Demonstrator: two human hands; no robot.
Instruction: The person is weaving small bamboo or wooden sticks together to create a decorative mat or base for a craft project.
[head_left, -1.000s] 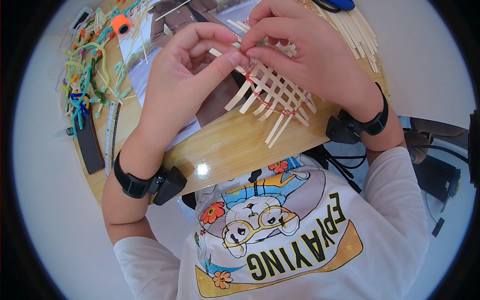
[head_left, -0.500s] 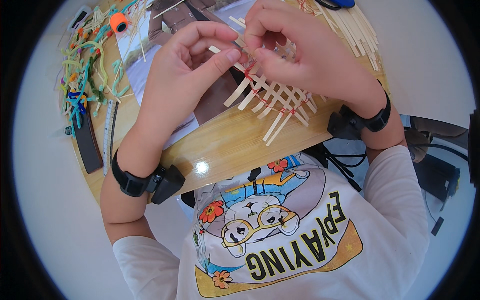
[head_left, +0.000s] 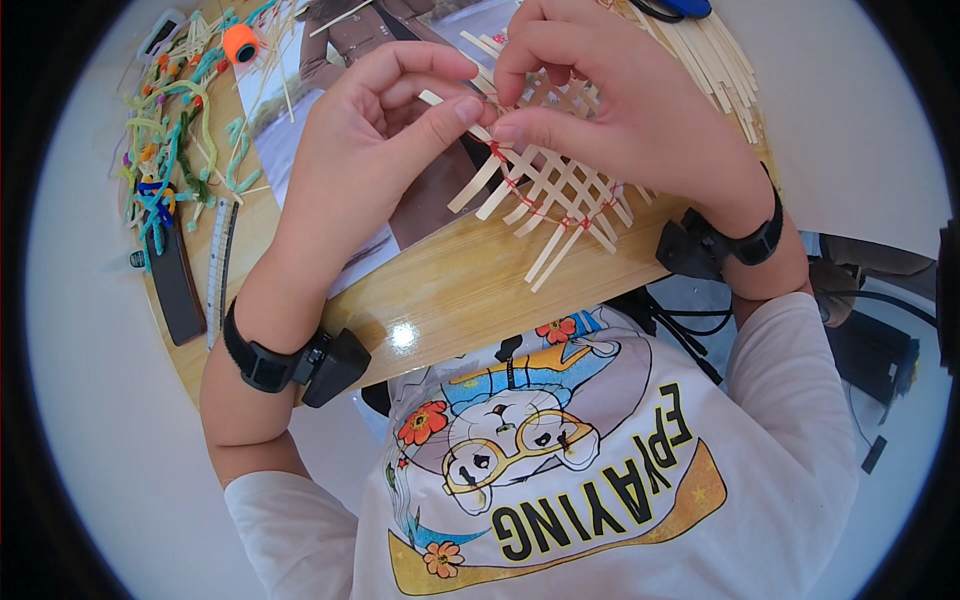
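Observation:
A woven lattice of pale wooden strips [head_left: 560, 185], its crossings along the edge bound with red thread [head_left: 512, 187], lies tilted between my hands over the table. My left hand [head_left: 385, 125] pinches the lattice's upper left edge, where one strip end juts out past thumb and index finger. At the same edge, my right hand [head_left: 600, 110] has its fingers curled and its thumb low on the strips, the tips a little apart. A bit of red thread shows between the two hands' fingertips. Whatever the right fingertips pinch is too small to make out. Beneath lies a printed picture of a brown coat [head_left: 420, 205].
Loose wooden strips [head_left: 712, 65] lie at the far right, near blue-handled scissors [head_left: 688, 6]. Colourful fuzzy stems [head_left: 175, 130], an orange spool [head_left: 239, 44], a ruler [head_left: 220, 265] and a dark bar [head_left: 177, 285] lie on the left. The table edge [head_left: 470, 325] is near my body.
My right thumb has dropped lower, away from the index finger, and the right fingers have loosened from a tight pinch. The left hand and the lattice have barely moved.

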